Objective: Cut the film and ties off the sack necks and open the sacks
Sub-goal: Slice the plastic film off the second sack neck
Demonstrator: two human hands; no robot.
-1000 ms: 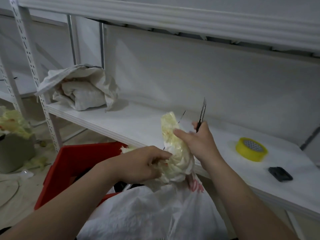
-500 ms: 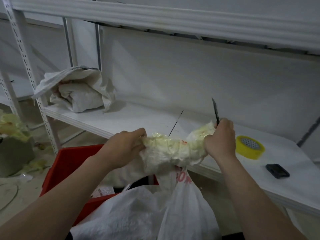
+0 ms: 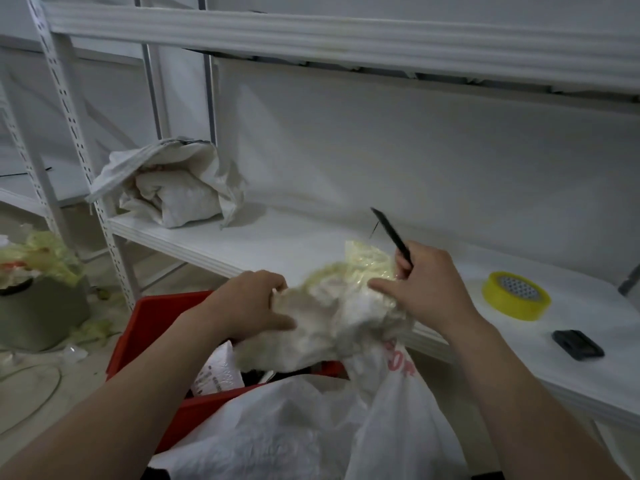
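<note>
Left hand: the left hand (image 3: 256, 303) is gripping the neck (image 3: 325, 320) from the left, its fingers curling into the bunched white cloth and its thumb lying along the lower edge.
Right hand: the right hand (image 3: 429, 285) is clasping the knife (image 3: 393, 237) in curled fingers, while one straighter finger is pressing on the film (image 3: 367, 268).
Knife: it is pointing up and to the left, above the film. It looks like a slim black blade, though blur is hiding its edge.
Film: yellowish and crinkled, it is clinging to the right end of the neck, with one flap standing up just beside the knife.
Neck: it is lying roughly level between the two hands, in front of the shelf edge.
Sack: the sack (image 3: 294, 431), white with red print, is hanging below the neck and filling the lower middle of the view.
Crate: the crate (image 3: 152, 320), red, is standing to the left of the sack, with a white packet (image 3: 218, 372) lying in it.
Shelf: the shelf (image 3: 277, 244) is carrying a crumpled bag (image 3: 173, 192) at its left end, a yellow tape (image 3: 516, 296) at the right and a small black case (image 3: 577, 344) near the tape.
Bin: the bin (image 3: 41, 317) is standing on the floor at far left, with yellowish scraps (image 3: 45, 251) piling over its top.
</note>
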